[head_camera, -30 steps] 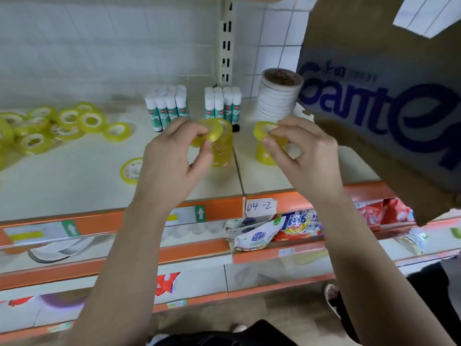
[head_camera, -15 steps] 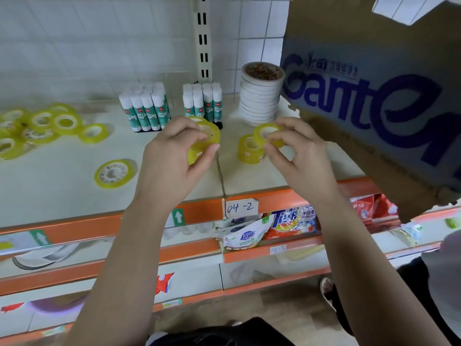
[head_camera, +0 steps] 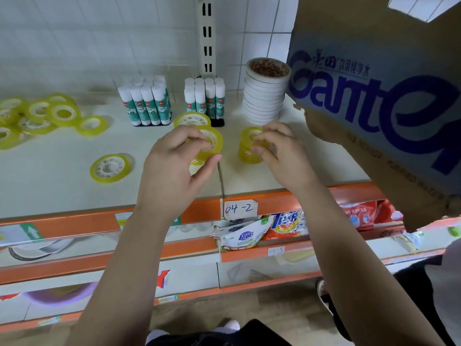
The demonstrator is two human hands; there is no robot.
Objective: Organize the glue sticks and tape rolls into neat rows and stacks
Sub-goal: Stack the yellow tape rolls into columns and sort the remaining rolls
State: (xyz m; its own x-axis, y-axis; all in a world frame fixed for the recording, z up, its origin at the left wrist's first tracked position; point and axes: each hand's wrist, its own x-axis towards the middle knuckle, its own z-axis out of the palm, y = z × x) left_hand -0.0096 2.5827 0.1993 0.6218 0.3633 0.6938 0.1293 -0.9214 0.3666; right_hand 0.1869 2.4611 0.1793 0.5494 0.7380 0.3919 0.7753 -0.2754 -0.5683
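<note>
My left hand (head_camera: 174,166) pinches a yellow tape roll (head_camera: 212,142), tilted on edge just above a short stack of yellow rolls (head_camera: 193,119). My right hand (head_camera: 279,156) grips the top roll of a second yellow stack (head_camera: 247,148) that stands on the shelf. Behind them stand two blocks of upright glue sticks, one on the left (head_camera: 147,103) and one on the right (head_camera: 205,97). A tall stack of white tape rolls (head_camera: 265,96) rises at the back right. Loose yellow rolls (head_camera: 40,116) lie in a heap at the far left, and one lies flat alone (head_camera: 109,168).
The white shelf (head_camera: 62,176) ends in an orange front rail with a "04-2" label (head_camera: 240,208). A large cardboard box (head_camera: 386,101) leans in from the right, close to the white stack. Lower shelves hold detergent bags (head_camera: 274,226).
My right hand has lowered its roll onto the right stack. My left hand has carried its roll slightly forward and down over the left stack. The camera has moved closer.
</note>
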